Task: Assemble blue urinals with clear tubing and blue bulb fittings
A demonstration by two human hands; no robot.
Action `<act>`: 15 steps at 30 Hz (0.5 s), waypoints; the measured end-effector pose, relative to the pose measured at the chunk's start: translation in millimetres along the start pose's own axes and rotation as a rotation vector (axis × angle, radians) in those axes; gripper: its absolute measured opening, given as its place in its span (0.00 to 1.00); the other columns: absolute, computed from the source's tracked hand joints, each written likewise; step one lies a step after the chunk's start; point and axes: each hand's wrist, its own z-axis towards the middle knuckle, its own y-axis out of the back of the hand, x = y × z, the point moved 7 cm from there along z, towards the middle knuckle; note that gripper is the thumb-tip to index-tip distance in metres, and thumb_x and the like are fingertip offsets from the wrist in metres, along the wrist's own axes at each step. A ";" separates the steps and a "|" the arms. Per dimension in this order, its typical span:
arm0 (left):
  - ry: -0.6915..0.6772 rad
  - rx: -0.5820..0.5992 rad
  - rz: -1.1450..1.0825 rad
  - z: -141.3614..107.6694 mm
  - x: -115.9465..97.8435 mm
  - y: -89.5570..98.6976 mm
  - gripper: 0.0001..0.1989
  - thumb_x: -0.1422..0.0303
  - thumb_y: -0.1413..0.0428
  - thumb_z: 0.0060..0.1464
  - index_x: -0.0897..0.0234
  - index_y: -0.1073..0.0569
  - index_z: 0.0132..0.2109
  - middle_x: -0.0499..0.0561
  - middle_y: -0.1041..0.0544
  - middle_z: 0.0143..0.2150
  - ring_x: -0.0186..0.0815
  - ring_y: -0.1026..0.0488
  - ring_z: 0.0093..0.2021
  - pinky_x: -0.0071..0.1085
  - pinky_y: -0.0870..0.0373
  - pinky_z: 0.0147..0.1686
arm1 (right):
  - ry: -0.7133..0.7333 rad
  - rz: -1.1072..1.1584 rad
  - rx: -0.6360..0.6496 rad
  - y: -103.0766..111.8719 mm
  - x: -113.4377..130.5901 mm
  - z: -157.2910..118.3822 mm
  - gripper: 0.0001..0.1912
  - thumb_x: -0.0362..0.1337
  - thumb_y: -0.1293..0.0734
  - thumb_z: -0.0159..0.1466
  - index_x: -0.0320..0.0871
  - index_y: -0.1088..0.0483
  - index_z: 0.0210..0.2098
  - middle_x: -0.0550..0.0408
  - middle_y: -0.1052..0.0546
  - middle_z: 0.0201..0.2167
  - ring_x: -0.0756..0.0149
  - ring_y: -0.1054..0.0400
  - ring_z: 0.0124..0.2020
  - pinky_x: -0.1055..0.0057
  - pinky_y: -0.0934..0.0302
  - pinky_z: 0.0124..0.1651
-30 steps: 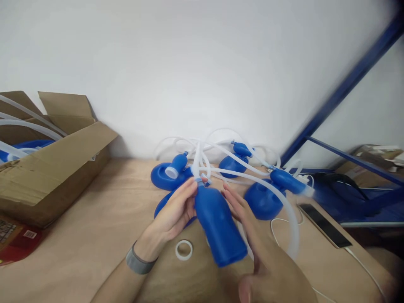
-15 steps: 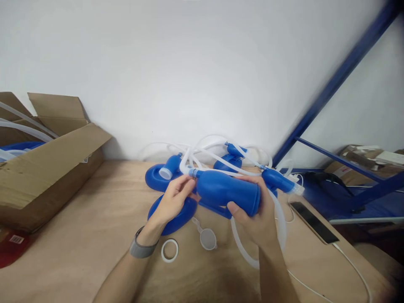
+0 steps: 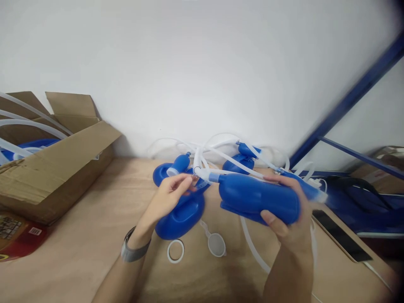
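My right hand (image 3: 288, 223) is closed round the wide end of a blue plastic bottle (image 3: 259, 195) with a moulded handle, lying sideways above the table. A white flexible hose (image 3: 202, 172) is on its pale blue neck. My left hand (image 3: 173, 191), a grey watch band on the wrist, is pinched near the hose, left of the neck. A small thin ring-like piece shows at its fingertips, too fine to make out. Beneath that hand lies a blue bulbous container (image 3: 181, 216). A white ring (image 3: 175, 251) and a translucent round cap with a strap (image 3: 216, 244) lie nearer me.
Further blue bottles with hoses (image 3: 241, 162) lie along the wall. An open cardboard box (image 3: 59, 168) of hoses and blue parts stands left, beside a red package (image 3: 25, 242). A phone (image 3: 341, 235) with a cable lies right, near a blue metal frame (image 3: 350, 101).
The bottle has moved right with my right hand. My left hand is now farther from its neck, near the hose. The whole view has shifted slightly left.
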 end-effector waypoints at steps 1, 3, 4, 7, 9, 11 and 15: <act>-0.079 -0.090 0.106 -1.9 -7.3 7.5 0.25 0.47 0.39 0.62 0.62 0.19 0.53 0.60 0.17 0.53 0.48 0.18 0.50 0.41 0.20 0.49 | -0.032 0.011 -0.002 -0.1 -4.1 1.5 0.23 0.52 0.29 0.64 0.49 0.29 0.54 0.48 0.23 0.47 0.50 0.25 0.44 0.56 0.29 0.44; -0.285 -0.199 0.306 -9.2 -24.9 12.8 0.29 0.52 0.32 0.56 0.58 0.23 0.61 0.60 0.23 0.63 0.53 0.24 0.61 0.49 0.27 0.61 | -0.062 0.023 0.043 -4.7 -8.5 3.7 0.23 0.52 0.29 0.64 0.50 0.30 0.53 0.48 0.23 0.47 0.50 0.24 0.45 0.56 0.28 0.44; -0.396 -0.182 0.387 -13.7 -32.5 8.5 0.32 0.53 0.30 0.54 0.56 0.25 0.64 0.59 0.27 0.68 0.54 0.29 0.67 0.53 0.34 0.68 | -0.051 0.027 0.092 -9.3 -8.2 4.2 0.23 0.52 0.29 0.63 0.49 0.30 0.53 0.49 0.22 0.46 0.51 0.24 0.44 0.57 0.28 0.43; -0.586 0.057 0.523 -24.7 -38.6 -17.7 0.27 0.56 0.34 0.60 0.55 0.25 0.64 0.57 0.25 0.67 0.53 0.32 0.69 0.54 0.46 0.74 | 0.030 0.059 0.213 -22.5 -1.1 2.8 0.23 0.49 0.28 0.60 0.49 0.30 0.51 0.50 0.21 0.43 0.52 0.22 0.41 0.59 0.27 0.40; -0.576 0.158 0.534 -26.5 -32.8 -29.2 0.21 0.58 0.38 0.65 0.57 0.23 0.61 0.56 0.19 0.57 0.49 0.24 0.59 0.46 0.34 0.67 | 0.060 0.094 0.223 -26.2 4.6 1.5 0.23 0.45 0.28 0.59 0.49 0.32 0.52 0.50 0.20 0.44 0.52 0.21 0.42 0.59 0.27 0.42; -0.550 0.167 0.553 -24.6 -25.9 -34.3 0.17 0.58 0.39 0.66 0.59 0.22 0.57 0.55 0.17 0.48 0.45 0.21 0.49 0.38 0.27 0.53 | 0.069 0.089 0.200 -26.6 10.3 1.4 0.23 0.44 0.28 0.59 0.49 0.33 0.52 0.51 0.20 0.44 0.52 0.21 0.41 0.59 0.26 0.41; -0.592 0.136 0.607 -20.4 -13.9 -42.5 0.13 0.58 0.41 0.67 0.60 0.23 0.37 0.50 0.23 0.29 0.38 0.28 0.30 0.31 0.38 0.33 | 0.107 -0.057 0.119 -21.0 23.0 4.3 0.22 0.47 0.27 0.57 0.49 0.32 0.48 0.52 0.20 0.38 0.55 0.23 0.33 0.60 0.28 0.34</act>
